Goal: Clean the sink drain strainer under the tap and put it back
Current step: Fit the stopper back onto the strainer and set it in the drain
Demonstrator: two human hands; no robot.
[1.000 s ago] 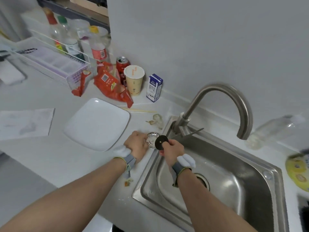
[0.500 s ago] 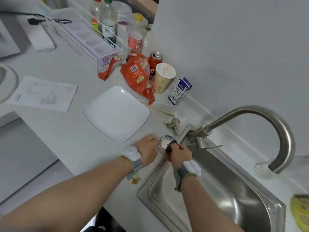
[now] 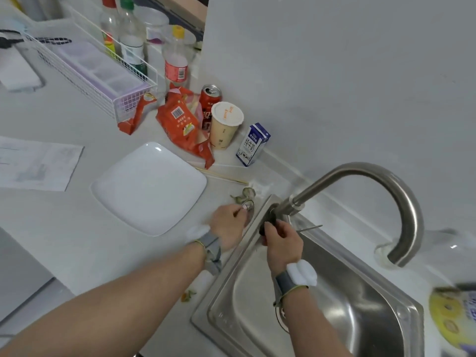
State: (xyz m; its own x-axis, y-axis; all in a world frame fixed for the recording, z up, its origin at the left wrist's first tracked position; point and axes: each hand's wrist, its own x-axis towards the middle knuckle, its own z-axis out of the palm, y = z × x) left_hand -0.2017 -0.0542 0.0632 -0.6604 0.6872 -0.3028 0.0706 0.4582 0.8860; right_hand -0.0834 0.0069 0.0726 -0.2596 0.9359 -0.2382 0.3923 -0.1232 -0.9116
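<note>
Fingers [image 3: 233,210] pinch the shiny strainer [image 3: 249,206] (left hand [image 3: 228,229]); right hand [image 3: 283,242] grips black stopper [image 3: 266,225].

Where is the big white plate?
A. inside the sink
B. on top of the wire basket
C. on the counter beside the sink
C: the white plate lies flat on the counter, to the left of the sink, well away from the basket.

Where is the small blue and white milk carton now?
In the head view, the small blue and white milk carton stands on the white counter by the wall, right of the beige paper cup.
</note>
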